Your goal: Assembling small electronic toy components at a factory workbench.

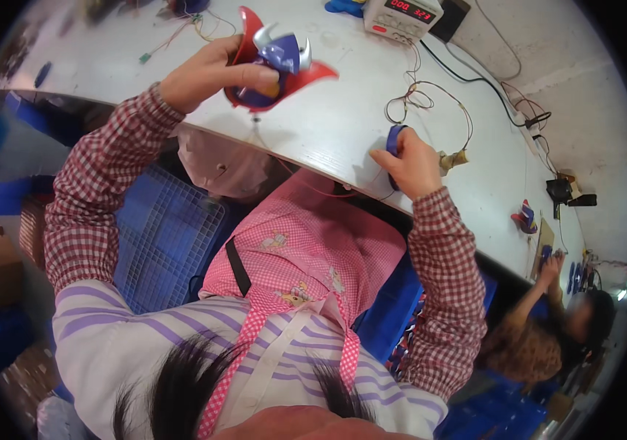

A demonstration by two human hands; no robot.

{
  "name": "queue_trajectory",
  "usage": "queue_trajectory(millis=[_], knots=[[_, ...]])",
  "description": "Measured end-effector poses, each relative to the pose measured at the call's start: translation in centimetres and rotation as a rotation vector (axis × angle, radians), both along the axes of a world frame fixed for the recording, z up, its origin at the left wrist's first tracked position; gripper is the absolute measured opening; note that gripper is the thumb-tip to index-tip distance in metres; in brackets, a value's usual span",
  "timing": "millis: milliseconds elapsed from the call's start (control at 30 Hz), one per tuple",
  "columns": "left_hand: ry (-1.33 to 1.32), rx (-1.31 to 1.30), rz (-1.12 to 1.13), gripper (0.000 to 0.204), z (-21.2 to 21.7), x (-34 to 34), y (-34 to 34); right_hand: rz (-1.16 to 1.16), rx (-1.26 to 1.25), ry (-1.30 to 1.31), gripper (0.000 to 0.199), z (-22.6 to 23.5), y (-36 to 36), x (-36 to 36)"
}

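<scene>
Two hands busy | your left hand (207, 73) grips a red-and-blue horned toy (277, 62) raised above the white desk (342, 110) | your right hand (412, 165) presses a blue disc (394, 139) at the desk edge | keep the toy steady, thin wires (430, 99) slack.

White counter (342, 117): power supply (402, 16), tangled wires (430, 95), blue disc (395, 141), small red-blue toy (524, 218) farther right.
</scene>
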State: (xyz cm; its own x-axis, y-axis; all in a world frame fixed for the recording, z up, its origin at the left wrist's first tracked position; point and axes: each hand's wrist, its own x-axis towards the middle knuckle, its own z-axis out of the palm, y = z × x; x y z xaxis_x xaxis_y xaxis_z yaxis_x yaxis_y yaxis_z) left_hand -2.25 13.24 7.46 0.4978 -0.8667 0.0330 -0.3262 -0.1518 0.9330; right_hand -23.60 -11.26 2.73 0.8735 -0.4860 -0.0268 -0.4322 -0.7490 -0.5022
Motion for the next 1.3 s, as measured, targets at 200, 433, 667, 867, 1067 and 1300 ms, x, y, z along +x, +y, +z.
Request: queue_trajectory(millis=[200,433,667,867,1067,1300], knots=[[0.635,-0.547,0.175,0.051,-7.0,0.1,-3.1,0.028,-0.270,0.205,0.037,-1.5,1.8,1.6],[0.339,-0.447,0.288,0.063,-8.6,0.7,-6.7,-0.057,-0.223,0.269,0.037,-2.1,0.4,3.3],[0.013,-0.194,0.453,0.054,-11.6,4.7,-8.7,-0.002,-0.181,-0.439,0.027,-1.8,-1.6,-1.5],[-0.098,0.078,0.569,0.054,-11.0,5.7,-8.9,-0.319,-0.112,-0.780,0.034,-3.0,-6.5,-7.9],[-0.199,-0.216,0.643,0.048,-11.3,3.5,-4.5,-0.334,-0.066,-0.587,0.033,-3.3,-8.8,-5.7],[-0.239,-0.133,-0.187,0.031,-4.7,-10.3,-6.6,-0.274,0.484,-0.540,0.027,-0.1,-9.1,-5.3]])
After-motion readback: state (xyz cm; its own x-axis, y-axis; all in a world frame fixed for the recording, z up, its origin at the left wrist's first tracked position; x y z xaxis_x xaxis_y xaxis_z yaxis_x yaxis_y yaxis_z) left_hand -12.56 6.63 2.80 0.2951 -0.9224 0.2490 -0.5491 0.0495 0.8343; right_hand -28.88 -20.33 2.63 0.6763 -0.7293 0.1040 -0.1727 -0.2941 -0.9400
